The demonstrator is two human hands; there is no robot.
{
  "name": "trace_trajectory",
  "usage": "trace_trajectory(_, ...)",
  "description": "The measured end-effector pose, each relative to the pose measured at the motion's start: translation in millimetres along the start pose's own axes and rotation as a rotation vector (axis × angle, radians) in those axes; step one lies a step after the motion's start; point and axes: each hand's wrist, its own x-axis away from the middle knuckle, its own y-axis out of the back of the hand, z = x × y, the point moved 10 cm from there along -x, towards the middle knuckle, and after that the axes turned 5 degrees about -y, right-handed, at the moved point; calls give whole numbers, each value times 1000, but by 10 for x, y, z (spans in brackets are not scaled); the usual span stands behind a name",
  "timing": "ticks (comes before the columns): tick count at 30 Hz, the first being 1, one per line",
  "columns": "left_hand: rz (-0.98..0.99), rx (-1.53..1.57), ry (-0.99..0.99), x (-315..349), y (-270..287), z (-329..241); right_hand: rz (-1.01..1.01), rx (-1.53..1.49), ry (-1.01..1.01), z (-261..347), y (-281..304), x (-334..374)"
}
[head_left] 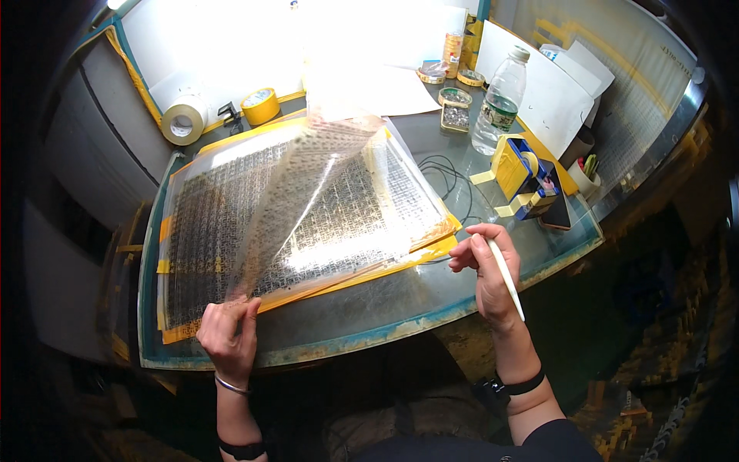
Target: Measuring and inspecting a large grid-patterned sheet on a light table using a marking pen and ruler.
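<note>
Glass tabletop [400, 304] with worn teal edging under glaring light, dark surroundings; clear patterned film sheet [323, 185] peeled upward off its yellow-bordered backing at the tabletop's centre, left hand [229, 333] pinching its near corner, right hand [486, 271] clenched round a white stylus [506, 277] by the near edge.

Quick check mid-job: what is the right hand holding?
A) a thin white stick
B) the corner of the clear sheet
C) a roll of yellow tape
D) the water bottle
A: the right hand grips a thin white stick near the table edge, while the left hand lifts the clear sheet.
</note>
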Motion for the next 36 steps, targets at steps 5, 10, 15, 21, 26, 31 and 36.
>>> trace_trajectory(5,93,73,-120,-37,-74,-163,8,-7,-26,-18,-6,2)
trace_trajectory(10,211,285,-329,-63,-112,-425,-31,-73,-99,-60,-6,-19)
trace_trajectory(15,161,300,-293,17,-9,-351,-76,-30,-143,-132,65,-35)
trace_trajectory(21,73,187,-219,-29,-43,-307,-12,5,-69,-89,-14,-36)
trace_trajectory(26,75,163,-186,-40,-66,-289,53,79,8,-48,-82,-31)
trace_trajectory(31,100,120,-156,-39,-83,-254,82,113,60,-41,-90,-19)
trace_trajectory(36,91,98,-139,-51,-93,-246,80,158,72,-52,-71,-12)
